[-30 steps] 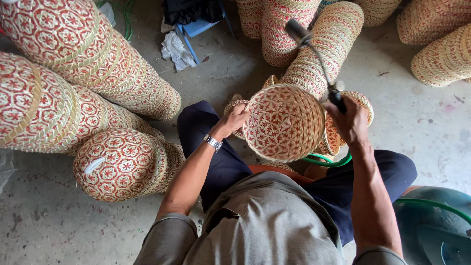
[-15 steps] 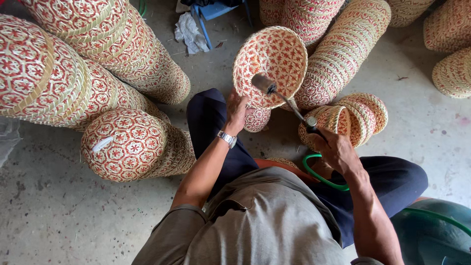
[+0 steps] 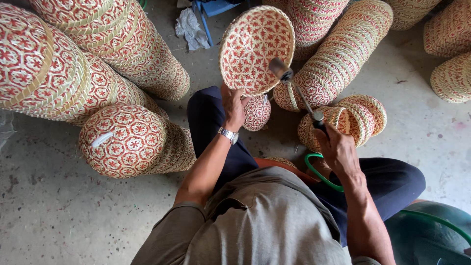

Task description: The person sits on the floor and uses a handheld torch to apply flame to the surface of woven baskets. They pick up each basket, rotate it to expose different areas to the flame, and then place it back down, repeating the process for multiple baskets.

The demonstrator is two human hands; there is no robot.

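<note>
My left hand grips the lower rim of a round woven basket, red and cream, held upright with its hollow inside facing me. My right hand is shut on the dark handle of a thin metal wand, whose blunt cylindrical head sits just in front of the basket's right rim. A green hose loops under that hand. A small patterned basket lies on the floor below the held one.
Long stacks of nested woven baskets lie on their sides at left, and more stacks lean at the top and right. A short stack sits beside my right hand. Crumpled cloth and a green container are on the concrete floor.
The basket went from bottom-up over my lap to raised forward and turned, so its inside now faces me. My right hand with the wand has dropped lower and nearer my knee.
</note>
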